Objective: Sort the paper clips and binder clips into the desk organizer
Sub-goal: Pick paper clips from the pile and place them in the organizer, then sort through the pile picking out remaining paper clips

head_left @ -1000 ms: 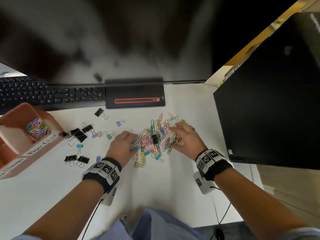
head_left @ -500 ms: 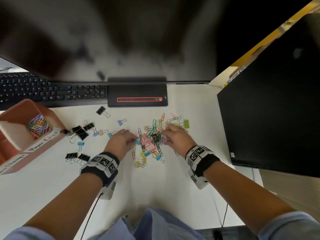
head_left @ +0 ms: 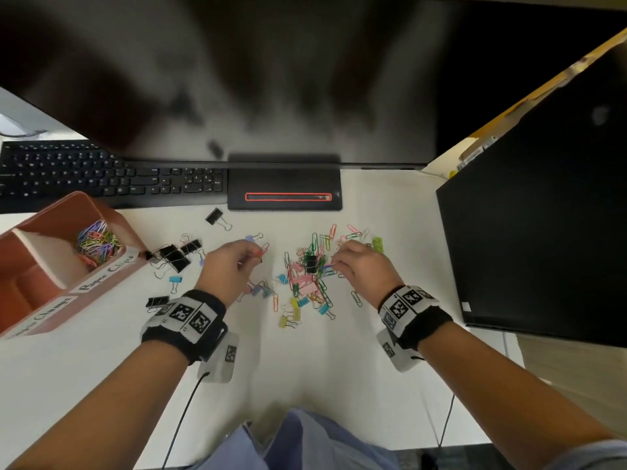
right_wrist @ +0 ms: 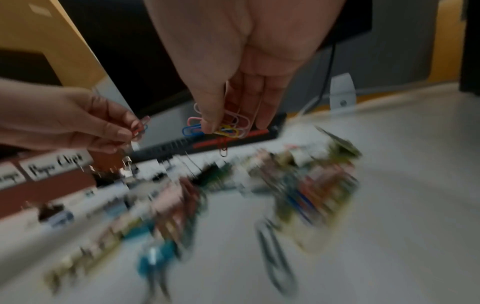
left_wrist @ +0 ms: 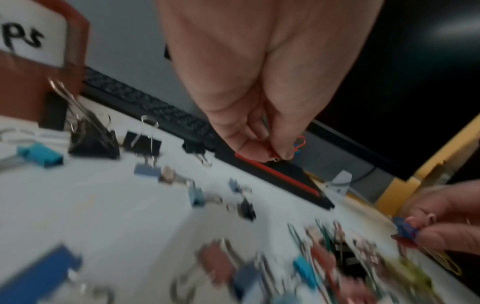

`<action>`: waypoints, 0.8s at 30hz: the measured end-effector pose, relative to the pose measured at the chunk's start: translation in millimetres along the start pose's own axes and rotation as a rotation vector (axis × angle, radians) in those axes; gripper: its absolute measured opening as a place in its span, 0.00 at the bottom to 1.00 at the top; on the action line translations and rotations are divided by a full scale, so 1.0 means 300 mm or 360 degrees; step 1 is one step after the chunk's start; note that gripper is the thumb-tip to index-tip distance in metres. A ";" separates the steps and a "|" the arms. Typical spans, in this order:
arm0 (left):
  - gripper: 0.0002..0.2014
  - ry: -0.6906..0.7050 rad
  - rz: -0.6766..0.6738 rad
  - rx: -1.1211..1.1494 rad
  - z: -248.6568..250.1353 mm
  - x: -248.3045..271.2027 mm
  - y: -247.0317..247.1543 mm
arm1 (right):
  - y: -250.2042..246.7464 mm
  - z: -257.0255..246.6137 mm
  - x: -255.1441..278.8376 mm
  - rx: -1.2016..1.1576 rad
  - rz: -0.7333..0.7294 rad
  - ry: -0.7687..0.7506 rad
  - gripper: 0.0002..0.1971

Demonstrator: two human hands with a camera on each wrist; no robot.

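A mixed pile of coloured paper clips and small binder clips lies on the white desk. My left hand is lifted just left of the pile and pinches a few paper clips, red and blue. My right hand hovers at the pile's right side and pinches several paper clips, pink, blue and yellow, with a red one dangling. Black binder clips lie scattered beside the brown desk organizer, whose "Paper Clips" compartment holds coloured paper clips.
A black keyboard and a monitor stand base run along the back under the monitor. A black computer case stands at the right. More binder clips lie near my left wrist. Bare desk stretches toward me.
Both hands rose off the pile with paper clips pinched; the left hand drew away to the left, the right hand pulled up and right.
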State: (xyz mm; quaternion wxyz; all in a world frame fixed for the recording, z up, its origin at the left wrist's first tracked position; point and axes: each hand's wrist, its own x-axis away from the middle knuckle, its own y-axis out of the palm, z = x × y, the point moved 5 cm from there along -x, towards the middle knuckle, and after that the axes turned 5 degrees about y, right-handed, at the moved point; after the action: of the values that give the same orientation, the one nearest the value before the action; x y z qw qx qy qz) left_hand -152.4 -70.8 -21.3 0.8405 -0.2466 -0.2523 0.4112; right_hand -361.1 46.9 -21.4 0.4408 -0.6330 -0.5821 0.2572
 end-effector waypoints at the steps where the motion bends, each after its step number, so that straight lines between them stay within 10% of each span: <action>1: 0.07 0.0023 0.0065 0.0000 0.008 0.005 -0.045 | -0.023 -0.032 -0.002 -0.0044 0.0040 -0.0008 0.06; 15: 0.09 -0.0377 0.0591 -0.0160 -0.323 0.155 -0.729 | 0.139 -1.019 -0.377 -0.0458 -0.0150 -0.0343 0.07; 24: 0.09 -0.0165 0.0376 0.0122 -0.347 0.156 -0.750 | 0.200 -1.008 -0.384 -0.0632 -0.0182 -0.0124 0.11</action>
State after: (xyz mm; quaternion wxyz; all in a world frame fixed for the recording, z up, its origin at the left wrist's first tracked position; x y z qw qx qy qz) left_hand 65.6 -175.7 50.8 0.7808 -0.2208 -0.2488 0.5288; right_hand -98.7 -138.5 50.4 0.2986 -0.6630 -0.6728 0.1363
